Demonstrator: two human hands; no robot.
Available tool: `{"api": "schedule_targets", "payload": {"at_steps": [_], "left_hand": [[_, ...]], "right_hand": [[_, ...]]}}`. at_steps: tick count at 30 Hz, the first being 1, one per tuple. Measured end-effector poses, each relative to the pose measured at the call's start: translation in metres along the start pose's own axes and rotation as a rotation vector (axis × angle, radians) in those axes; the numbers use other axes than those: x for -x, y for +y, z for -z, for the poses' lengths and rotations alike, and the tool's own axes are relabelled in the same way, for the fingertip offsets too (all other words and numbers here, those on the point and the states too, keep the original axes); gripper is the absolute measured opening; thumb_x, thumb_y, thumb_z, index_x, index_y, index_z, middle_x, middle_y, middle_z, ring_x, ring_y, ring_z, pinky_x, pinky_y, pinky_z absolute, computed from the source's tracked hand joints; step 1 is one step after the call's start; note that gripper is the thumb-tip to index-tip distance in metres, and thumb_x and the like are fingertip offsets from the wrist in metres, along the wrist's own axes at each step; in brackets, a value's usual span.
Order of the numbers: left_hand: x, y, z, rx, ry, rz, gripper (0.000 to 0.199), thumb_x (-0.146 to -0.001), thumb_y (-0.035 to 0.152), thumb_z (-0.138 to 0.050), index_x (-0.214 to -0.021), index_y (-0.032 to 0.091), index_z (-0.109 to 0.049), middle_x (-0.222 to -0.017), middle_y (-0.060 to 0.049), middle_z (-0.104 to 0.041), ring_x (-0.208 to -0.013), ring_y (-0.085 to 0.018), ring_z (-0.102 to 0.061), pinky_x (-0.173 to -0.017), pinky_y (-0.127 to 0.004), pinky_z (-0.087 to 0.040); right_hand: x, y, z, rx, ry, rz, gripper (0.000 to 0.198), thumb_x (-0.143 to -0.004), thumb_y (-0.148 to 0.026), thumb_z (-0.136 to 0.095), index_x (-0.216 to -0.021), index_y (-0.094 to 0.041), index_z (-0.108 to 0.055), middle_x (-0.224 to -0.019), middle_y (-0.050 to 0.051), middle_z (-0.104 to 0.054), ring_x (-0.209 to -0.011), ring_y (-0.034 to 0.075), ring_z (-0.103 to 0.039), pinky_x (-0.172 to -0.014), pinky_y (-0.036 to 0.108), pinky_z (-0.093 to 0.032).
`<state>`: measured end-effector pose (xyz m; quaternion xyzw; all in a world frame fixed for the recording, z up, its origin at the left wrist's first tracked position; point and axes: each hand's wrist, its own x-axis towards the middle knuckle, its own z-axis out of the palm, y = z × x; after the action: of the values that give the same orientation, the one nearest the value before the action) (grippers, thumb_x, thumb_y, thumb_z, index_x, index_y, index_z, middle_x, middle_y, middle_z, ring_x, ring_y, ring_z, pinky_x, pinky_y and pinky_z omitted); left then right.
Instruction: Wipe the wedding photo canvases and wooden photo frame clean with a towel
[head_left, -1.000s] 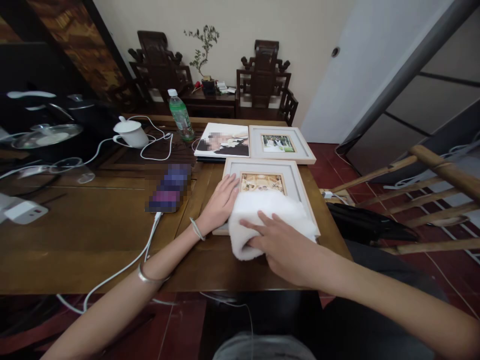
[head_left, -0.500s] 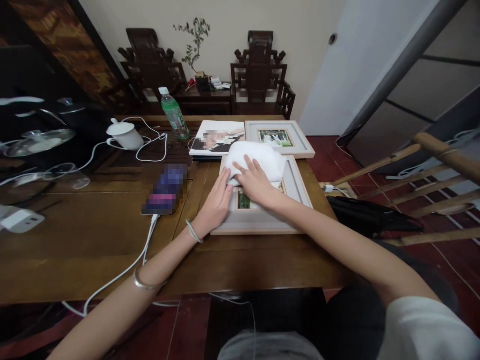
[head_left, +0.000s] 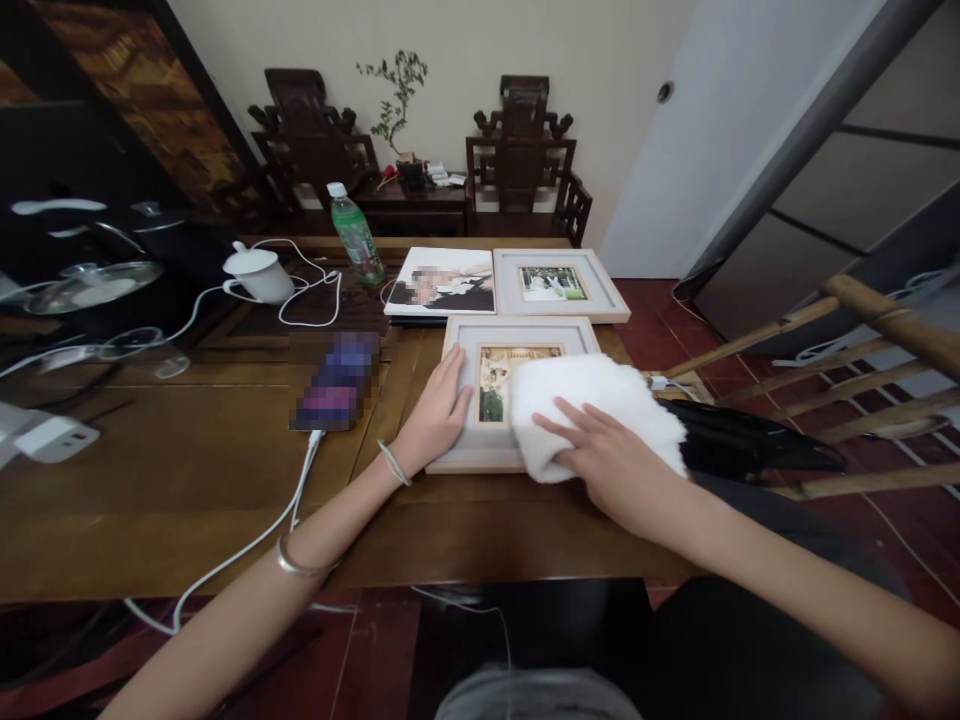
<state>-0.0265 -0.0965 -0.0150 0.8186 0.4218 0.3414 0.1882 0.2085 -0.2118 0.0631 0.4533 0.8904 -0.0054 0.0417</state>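
A pale wood picture frame (head_left: 450,462) lies flat near the table's front edge, a small photo (head_left: 491,390) in its wide grey mat. Along its left side rests my left hand (head_left: 437,410), fingers stretched out and touching the rim. My right hand (head_left: 611,460) presses on and grips a fluffy white cloth (head_left: 592,390). Its fingers are spread over the top, and the thumb is hidden. The cloth covers the frame's right part and hangs past its right edge.
Behind lie a second picture frame (head_left: 611,290) and a white photo-covered album (head_left: 405,268). Leftward are a plugged-in phone (head_left: 335,385), a green-labelled bottle (head_left: 356,238), a lidded white cup (head_left: 259,277), a pan (head_left: 97,290) and loose white cables. A bamboo chair (head_left: 892,325) stands right.
My right hand has slid the cloth from the frame's upper middle toward me and rightward, uncovering the photo's left part. My left hand stays at the frame's left side.
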Motion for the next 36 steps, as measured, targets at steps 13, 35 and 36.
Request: {"api": "schedule_targets", "payload": {"at_steps": [13, 35, 36], "left_hand": [[0.001, -0.008, -0.004, 0.014, 0.052, -0.055, 0.057, -0.087, 0.009, -0.036, -0.144, 0.011, -0.037, -0.153, -0.015, -0.035, -0.143, -0.025, -0.03, -0.119, -0.047, -0.023], [0.0, -0.014, 0.001, -0.12, -0.059, -0.102, 0.051, -0.086, 0.007, -0.036, -0.136, 0.011, -0.046, -0.145, -0.015, -0.046, -0.143, -0.027, -0.03, -0.117, -0.053, -0.027], [0.0, -0.014, 0.002, -0.119, -0.06, -0.101, 0.051, -0.086, 0.007, -0.036, -0.136, 0.011, -0.046, -0.145, -0.015, -0.046, -0.143, -0.027, -0.03, -0.117, -0.053, -0.027]], "right_hand": [[-0.031, -0.036, 0.002, 0.095, 0.055, 0.0, 0.026, -0.085, -0.012, -0.057, -0.104, -0.017, -0.074, -0.144, 0.012, -0.049, -0.134, 0.04, -0.041, -0.104, 0.055, -0.042], [0.022, 0.048, -0.017, 0.241, 0.168, -0.154, 0.031, -0.07, 0.0, -0.053, -0.085, -0.017, -0.074, -0.144, 0.007, -0.048, -0.136, 0.033, -0.039, -0.104, 0.055, -0.04], [0.015, 0.057, -0.017, 0.255, 0.168, -0.169, 0.031, -0.071, -0.001, -0.052, -0.086, -0.017, -0.074, -0.144, 0.007, -0.048, -0.137, 0.033, -0.039, -0.104, 0.055, -0.04]]}}
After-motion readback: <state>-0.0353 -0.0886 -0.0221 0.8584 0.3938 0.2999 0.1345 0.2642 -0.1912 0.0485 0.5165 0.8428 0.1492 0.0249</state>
